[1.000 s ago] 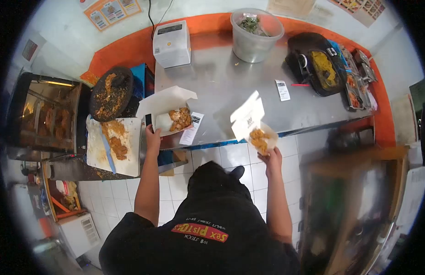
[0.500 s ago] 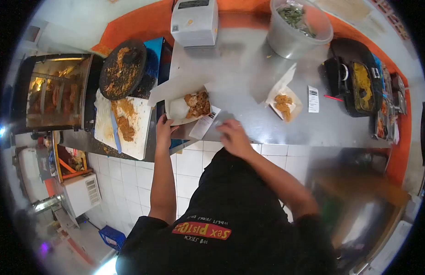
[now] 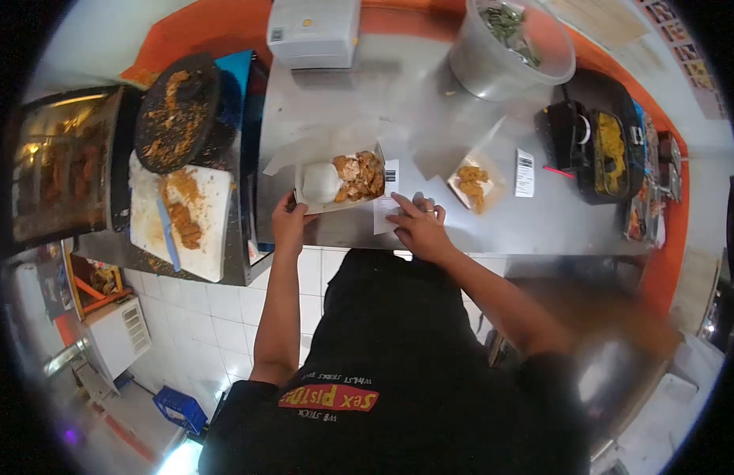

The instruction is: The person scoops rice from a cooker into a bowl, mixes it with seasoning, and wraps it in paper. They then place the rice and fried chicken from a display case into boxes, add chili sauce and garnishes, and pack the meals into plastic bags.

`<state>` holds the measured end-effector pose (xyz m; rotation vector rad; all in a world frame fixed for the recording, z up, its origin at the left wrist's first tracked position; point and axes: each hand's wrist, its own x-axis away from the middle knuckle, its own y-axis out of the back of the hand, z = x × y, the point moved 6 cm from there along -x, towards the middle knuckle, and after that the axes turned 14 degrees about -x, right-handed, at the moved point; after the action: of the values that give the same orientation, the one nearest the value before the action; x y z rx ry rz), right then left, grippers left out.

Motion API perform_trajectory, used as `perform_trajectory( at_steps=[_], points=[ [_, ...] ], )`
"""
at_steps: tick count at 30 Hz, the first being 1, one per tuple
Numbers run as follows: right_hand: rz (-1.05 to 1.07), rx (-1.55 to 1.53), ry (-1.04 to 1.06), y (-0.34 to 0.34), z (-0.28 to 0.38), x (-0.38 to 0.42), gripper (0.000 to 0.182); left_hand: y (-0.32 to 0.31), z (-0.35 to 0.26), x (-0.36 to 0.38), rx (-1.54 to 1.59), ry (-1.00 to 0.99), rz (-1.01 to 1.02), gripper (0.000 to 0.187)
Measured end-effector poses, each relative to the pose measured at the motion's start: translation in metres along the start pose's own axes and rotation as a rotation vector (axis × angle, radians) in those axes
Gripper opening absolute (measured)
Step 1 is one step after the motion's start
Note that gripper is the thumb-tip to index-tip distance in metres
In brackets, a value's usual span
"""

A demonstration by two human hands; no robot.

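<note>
My left hand [image 3: 289, 223] grips the near left corner of an open paper box [image 3: 339, 207]. Inside the box lie white rice [image 3: 321, 183] and chopped fried chicken [image 3: 361, 176]. A printed receipt [image 3: 386, 215] lies on the steel table by the box's right side, partly under it. My right hand [image 3: 421, 227] is over the receipt's right edge with fingers apart, index finger reaching toward the box, holding nothing. To the right, a second paper box [image 3: 492, 194] holds fried pieces [image 3: 471, 184], and another receipt [image 3: 524, 173] lies beside it.
A white printer [image 3: 313, 33] and a clear tub of greens [image 3: 505, 55] stand at the back of the steel table [image 3: 335, 103]. At left are a white board [image 3: 212, 257] with a knife [image 3: 167, 233] and a dark round block [image 3: 177, 115]. A black appliance [image 3: 604, 142] sits right.
The first box has shifted right, and its rice now shows more. The receipt has straightened beside it. My right hand has moved right relative to the view and its index finger now extends.
</note>
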<state>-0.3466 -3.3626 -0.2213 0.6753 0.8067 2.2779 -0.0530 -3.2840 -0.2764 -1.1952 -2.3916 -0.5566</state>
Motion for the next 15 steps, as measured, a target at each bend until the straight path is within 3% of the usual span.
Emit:
perform_trajectory(
  at_steps=[15],
  points=[
    [-0.228, -0.03, -0.121, 0.056, -0.077, 0.04, 0.041, -0.13, -0.036, 0.018, -0.12, -0.035, 0.254, 0.055]
  ],
)
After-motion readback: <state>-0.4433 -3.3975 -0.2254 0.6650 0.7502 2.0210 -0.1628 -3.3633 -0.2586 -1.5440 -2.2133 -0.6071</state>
